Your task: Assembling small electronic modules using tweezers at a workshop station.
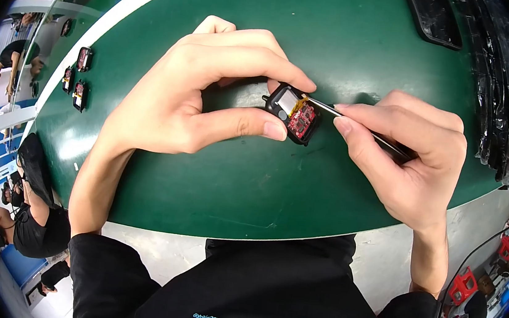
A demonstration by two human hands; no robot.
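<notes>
Between thumb and fingers, my left hand (pixel 181 92) grips a small black device housing (pixel 294 114) by its left side and top edge. Its open face shows a red circuit board, a silver-grey block and a strip of yellow tape. My right hand (pixel 407 150) is closed on slim metal tweezers (pixel 325 107), pinched between thumb and forefinger. The tweezers' tip reaches the upper right edge of the housing, by the yellow tape. Whether the tip grips anything is too small to tell. Both hands are above the green table.
Several similar open housings (pixel 84 59) lie at the table's left side near a white strip (pixel 131 3). A black tray (pixel 433 19) sits at the far right, beside a row of clear-wrapped black packages (pixel 500 92). People sit farther off at left and right.
</notes>
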